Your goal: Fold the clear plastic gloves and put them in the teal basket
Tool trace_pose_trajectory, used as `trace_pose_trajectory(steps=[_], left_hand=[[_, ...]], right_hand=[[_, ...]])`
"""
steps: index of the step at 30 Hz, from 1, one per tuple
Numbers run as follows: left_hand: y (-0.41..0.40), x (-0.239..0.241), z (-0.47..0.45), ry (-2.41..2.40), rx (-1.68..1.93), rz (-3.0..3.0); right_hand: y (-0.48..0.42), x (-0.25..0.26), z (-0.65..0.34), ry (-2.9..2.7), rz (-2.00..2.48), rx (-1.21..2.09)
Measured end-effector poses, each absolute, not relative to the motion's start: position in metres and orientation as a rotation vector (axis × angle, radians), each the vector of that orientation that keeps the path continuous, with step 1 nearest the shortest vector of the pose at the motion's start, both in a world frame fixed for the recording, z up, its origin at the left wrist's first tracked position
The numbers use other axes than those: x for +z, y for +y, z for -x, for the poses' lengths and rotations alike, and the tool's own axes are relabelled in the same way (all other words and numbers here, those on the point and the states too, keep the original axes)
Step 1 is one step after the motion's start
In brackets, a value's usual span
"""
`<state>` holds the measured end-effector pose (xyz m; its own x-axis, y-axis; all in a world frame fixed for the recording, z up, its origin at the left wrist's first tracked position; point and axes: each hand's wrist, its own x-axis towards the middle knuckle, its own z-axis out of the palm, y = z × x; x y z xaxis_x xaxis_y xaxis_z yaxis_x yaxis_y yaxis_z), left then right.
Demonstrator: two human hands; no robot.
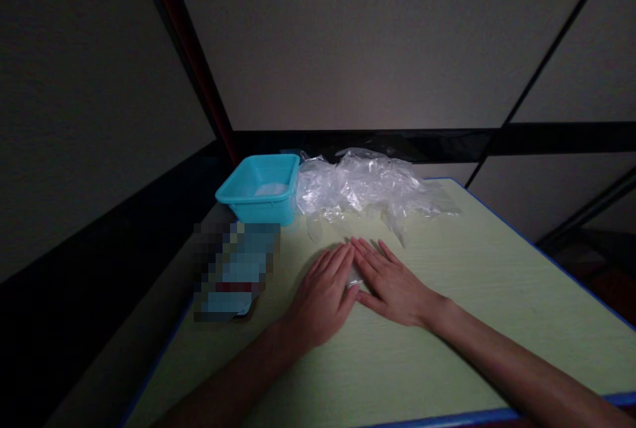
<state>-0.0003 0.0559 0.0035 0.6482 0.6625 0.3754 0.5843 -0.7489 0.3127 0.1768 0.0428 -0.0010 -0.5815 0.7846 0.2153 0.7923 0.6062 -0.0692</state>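
My left hand [324,295] lies flat, palm down, on a small piece of clear plastic [354,276] on the table. From the other side my right hand [392,282] presses down on the same piece, its fingers stretched out. The fingertips of both hands meet at the top, and the thumbs almost touch below. Only a small patch of the plastic shows between the hands; the rest is hidden under them, so I cannot tell its full shape.
A crumpled heap of clear plastic bags [368,183] spreads along the table's far side. Left of it stands a turquoise basin [261,206] with something whitish inside. A blurred-out, phone-like object [241,272] lies at the left. The pale table [487,322] has blue edging; walls rise behind.
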Motion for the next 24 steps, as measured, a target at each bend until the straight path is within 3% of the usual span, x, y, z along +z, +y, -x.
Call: trace_pose_trajectory(steps=[7, 24], left_hand=[[0.0526, -0.0023, 0.0008, 1.075, 0.418, -2.913], [0.0511, -0.0032, 0.0009, 1.1, 0.324, -2.939]], right_hand=[[0.0434, -0.0061, -0.1805, -2.644, 1.315, -0.045], [0.0427, -0.0053, -0.1788, -2.651, 1.339, -0.024]])
